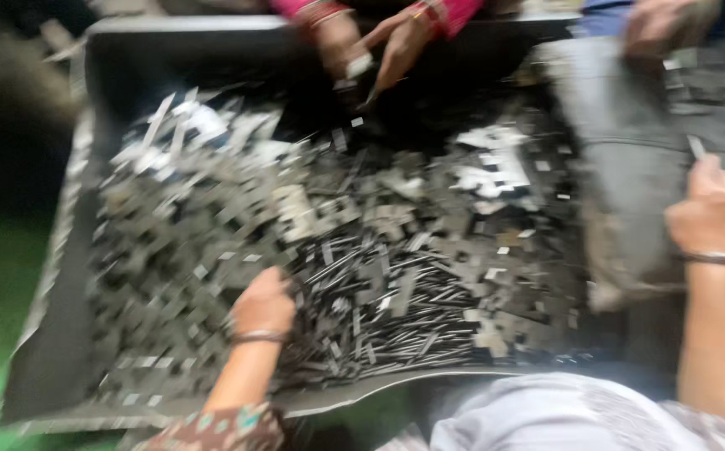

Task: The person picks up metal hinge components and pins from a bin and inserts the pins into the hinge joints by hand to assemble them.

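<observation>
Though motion blurs the head view, a wide grey tray [61, 334] holds a heap of thin metal strips [379, 309] and flat metal plates [212, 225]. Left hand [262, 305] rests knuckles-up on the strips at the near middle; whether its fingers grip any cannot be told. Right hand [713, 213] is curled at a grey sack [630, 167], grip unclear. Strips look stiff, light singly, sharp-edged, best pinched in small bundles. Across the tray, other hands [391, 46] sort.

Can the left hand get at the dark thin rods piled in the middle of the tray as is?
Probably yes. The left hand already rests at the edge of the thin rods, with nothing between them. The picture is blurred, so whether its fingers grip any is unclear.
</observation>
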